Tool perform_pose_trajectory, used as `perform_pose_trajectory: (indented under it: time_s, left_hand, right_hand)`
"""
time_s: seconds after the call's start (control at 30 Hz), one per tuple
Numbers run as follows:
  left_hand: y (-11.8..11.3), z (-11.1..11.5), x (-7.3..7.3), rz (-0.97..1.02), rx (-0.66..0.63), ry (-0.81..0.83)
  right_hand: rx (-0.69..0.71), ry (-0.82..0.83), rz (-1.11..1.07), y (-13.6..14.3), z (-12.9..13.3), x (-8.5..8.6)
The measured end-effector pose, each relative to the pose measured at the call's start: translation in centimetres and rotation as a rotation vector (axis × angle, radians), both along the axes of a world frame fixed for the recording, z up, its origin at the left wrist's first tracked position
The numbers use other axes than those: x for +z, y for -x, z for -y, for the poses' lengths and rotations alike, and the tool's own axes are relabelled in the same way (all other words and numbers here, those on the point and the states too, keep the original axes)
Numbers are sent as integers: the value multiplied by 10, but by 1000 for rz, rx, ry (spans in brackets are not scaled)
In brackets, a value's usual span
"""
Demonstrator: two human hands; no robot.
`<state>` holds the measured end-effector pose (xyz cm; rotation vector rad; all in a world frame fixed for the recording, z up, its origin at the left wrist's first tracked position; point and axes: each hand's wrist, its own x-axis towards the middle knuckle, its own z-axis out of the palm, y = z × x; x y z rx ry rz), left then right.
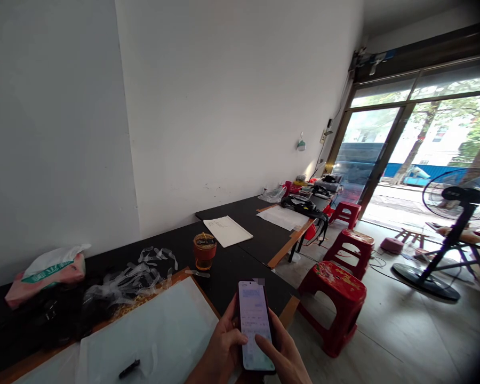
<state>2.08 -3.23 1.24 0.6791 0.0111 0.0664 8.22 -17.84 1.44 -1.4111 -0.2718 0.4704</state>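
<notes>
Both my hands hold a smartphone (253,320) upright near the bottom centre, its lit screen showing a chat and a keyboard. My left hand (227,338) grips the left edge, with its thumb over the lower screen. From the other side my right hand (282,346) wraps the right edge, and its thumb also lies over the keys. Left of the hands, a pale sheet (152,325) covers part of the black table (240,264). On that sheet lies a small black object (129,368) whose kind I cannot make out.
An amber cup with a brown sleeve (205,252) and a white paper pad (228,231) stand beyond the phone. Clear plastic strips (132,280) and a tissue pack (48,272) lie to the left. Red stools (336,298) and a black fan (452,229) are at right.
</notes>
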Motion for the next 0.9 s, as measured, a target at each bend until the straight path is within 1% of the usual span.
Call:
perform_pose_trajectory:
  time_s: [0.07, 0.13, 0.27, 0.33, 0.43, 0.53, 0.63, 0.7, 0.77, 0.83, 0.9]
  left_hand:
    - [0, -1, -1, -3, -6, -5]
    - [0, -1, 0, 0, -2, -7]
    - [2, -1, 4, -27, 12, -15]
    - [2, 0, 4, -18, 12, -34]
    - [1, 1, 1, 34, 15, -70]
    - [-1, 2, 0, 35, 29, -118]
    - [-1, 2, 0, 10, 46, -151]
    - [0, 1, 0, 8, 42, -139]
    - [0, 0, -1, 8, 27, -113]
    - [0, 0, 0, -1, 15, -82]
    - [1, -1, 1, -12, 9, -52]
  right_hand:
    - [-7, 73, 7, 4, -1, 8]
    - [13, 91, 15, 6, 0, 10]
    - [151, 9, 23, 3, 7, 4]
    - [192, -29, 34, 0, 10, -1]
    - [175, -57, 51, -3, 10, -6]
    - [139, -85, 33, -2, 6, -8]
    - [62, -41, 23, 1, 1, -4]
    - [15, 8, 22, 4, -1, -1]
    - [-7, 18, 10, 4, -2, 1]
    - [5, -31, -27, 2, -1, 0]
    - [46, -136, -92, -1, 3, -4]
